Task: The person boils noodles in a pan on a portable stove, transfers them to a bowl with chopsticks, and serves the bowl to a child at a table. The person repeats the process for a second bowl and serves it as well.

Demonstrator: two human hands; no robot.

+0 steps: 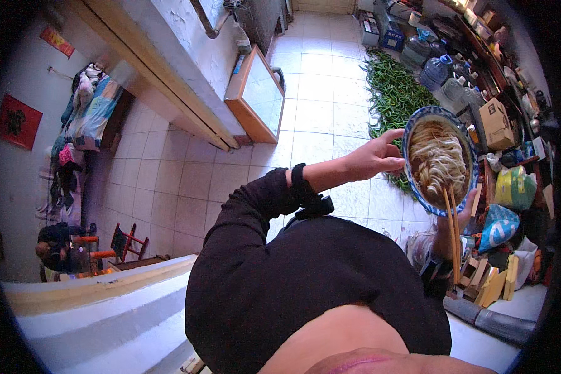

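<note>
A blue-and-white patterned bowl (474, 161) holds noodles (442, 161) in brown broth or sauce. My left hand (378, 156) is at the bowl's left side, fingertips at the rim. Against the bowl's lower right side, my right hand (453, 226) supports it, partly hidden by the bowl and chopsticks. A pair of wooden chopsticks (454, 243) leans on the near rim, tips in the noodles and handles towards me.
Green peppers (392, 89) lie spread on the tiled floor beyond the bowl. Water jugs (435, 72), a cardboard box (495, 124) and bags line the right side. A wood-framed cabinet (257, 98) stands by the doorway. A person (58, 250) is at the far left.
</note>
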